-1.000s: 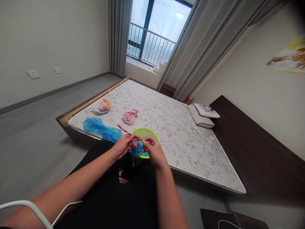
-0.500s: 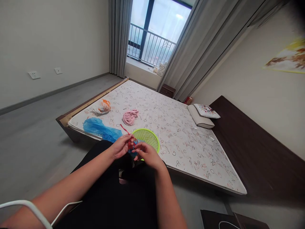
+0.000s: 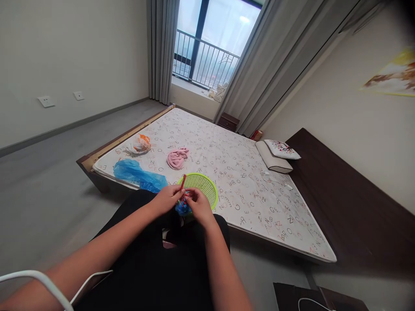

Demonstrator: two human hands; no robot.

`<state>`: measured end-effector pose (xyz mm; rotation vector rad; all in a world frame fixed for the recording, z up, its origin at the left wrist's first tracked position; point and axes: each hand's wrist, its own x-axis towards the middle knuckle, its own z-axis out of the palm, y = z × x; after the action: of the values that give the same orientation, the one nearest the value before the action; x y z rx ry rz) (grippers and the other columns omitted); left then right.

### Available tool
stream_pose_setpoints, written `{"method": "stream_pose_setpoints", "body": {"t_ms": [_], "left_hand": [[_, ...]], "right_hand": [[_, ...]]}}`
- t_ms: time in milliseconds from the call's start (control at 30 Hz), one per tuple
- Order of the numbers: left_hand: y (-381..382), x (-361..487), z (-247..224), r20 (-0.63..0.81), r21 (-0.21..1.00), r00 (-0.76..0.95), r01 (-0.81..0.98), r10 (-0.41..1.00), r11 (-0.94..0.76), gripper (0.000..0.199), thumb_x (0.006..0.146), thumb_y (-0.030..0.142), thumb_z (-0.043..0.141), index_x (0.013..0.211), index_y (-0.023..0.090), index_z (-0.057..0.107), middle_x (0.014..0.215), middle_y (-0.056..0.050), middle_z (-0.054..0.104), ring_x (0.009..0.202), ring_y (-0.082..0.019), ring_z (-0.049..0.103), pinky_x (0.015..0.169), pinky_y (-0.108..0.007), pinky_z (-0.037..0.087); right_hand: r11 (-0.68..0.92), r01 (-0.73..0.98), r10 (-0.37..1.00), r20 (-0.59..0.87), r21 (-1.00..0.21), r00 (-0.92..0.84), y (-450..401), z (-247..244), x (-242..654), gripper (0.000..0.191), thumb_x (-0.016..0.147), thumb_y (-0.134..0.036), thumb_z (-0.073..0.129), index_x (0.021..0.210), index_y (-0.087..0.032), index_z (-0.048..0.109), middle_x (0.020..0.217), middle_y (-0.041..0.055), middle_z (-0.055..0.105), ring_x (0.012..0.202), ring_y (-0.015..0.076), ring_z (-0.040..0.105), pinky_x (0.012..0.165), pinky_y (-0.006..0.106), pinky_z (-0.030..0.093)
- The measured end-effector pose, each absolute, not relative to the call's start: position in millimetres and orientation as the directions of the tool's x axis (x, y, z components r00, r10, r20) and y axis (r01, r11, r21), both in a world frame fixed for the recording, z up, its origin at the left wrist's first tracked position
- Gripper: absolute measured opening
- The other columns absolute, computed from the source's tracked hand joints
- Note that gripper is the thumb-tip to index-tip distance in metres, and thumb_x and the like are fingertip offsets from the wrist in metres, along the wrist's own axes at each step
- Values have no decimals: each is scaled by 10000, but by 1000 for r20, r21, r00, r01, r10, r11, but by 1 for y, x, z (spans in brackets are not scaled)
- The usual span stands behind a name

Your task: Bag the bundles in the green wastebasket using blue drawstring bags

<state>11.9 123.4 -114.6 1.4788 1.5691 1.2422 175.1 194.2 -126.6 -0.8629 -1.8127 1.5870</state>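
Note:
My left hand (image 3: 169, 198) pinches a red cord (image 3: 183, 181), whose end sticks up above the fingers. Close beside it, my right hand (image 3: 198, 205) has its fingers closed on the same red cord. Below the fingertips hangs a crumpled blue piece (image 3: 182, 209) with red strands over it; its exact form is too small to tell. Both hands are at the near left side of a green mesh basket (image 3: 207, 185). A blue plastic bag (image 3: 138, 173) lies on the mattress left of the hands.
On the patterned mattress (image 3: 220, 160) lie a pink cloth (image 3: 177, 158), an orange and white bag (image 3: 140, 144) and, farther right, pillows (image 3: 274, 160). A wooden bed frame edge (image 3: 103, 151) runs along the left. A white cable (image 3: 42, 280) is at the lower left.
My hands have drawn closer together around the cord. Its free end, which slanted to the left, now stands upright. My right fingers have closed, and the blue piece shows more below them.

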Motion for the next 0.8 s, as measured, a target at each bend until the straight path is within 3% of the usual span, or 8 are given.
{"method": "stream_pose_setpoints", "body": {"t_ms": [100,333,433,567,700,800], "left_hand": [[117,17,-117,318,789,-129,586,939,-186,387,1041,409,451,875,178,714,875,-80,722,830,-212,652,778,-339,499],[118,22,-125,487,680,-124,675,865,-286,313,1067,281,459,1020,176,750,1017,-104,759,997,-224,700,924,-372,562],[120,20,-129,525,652,-151,704,837,-283,298,1067,276,483,1058,185,767,1038,-99,784,1020,-227,725,948,-384,581],[116,20,-132,610,584,-69,712,789,-389,265,1050,231,506,1110,176,758,1104,-104,793,1066,-213,737,977,-367,594],[112,28,-129,605,561,89,657,791,-503,258,1043,215,507,1124,173,748,1127,-101,788,1082,-198,734,987,-338,593],[112,33,-125,530,620,157,600,834,-506,271,1047,240,494,1089,176,754,1088,-103,787,1055,-208,732,972,-345,592]], "right_hand": [[131,144,795,18,-981,-606,197,-127,177,288,849,-313,668,1111,-202,712,935,29,717,839,163,664,786,298,542],[271,220,869,139,-937,-475,194,-117,179,196,861,-332,666,1006,-222,738,979,43,746,938,200,679,885,343,532],[159,125,889,87,-979,-449,194,-121,178,211,859,-394,691,973,-219,725,941,36,754,884,194,686,850,332,541],[-60,88,854,-97,-994,-511,201,-132,176,401,875,-555,658,1058,-203,719,899,46,756,809,200,685,753,327,541],[-151,4,800,-124,-989,-587,203,-136,173,501,850,-634,696,1119,-216,757,1200,81,761,1149,240,686,1005,363,518],[-280,-122,725,-126,-952,-677,199,-131,170,424,825,-604,758,991,-214,772,1249,87,750,1166,244,687,1044,371,511]]}}
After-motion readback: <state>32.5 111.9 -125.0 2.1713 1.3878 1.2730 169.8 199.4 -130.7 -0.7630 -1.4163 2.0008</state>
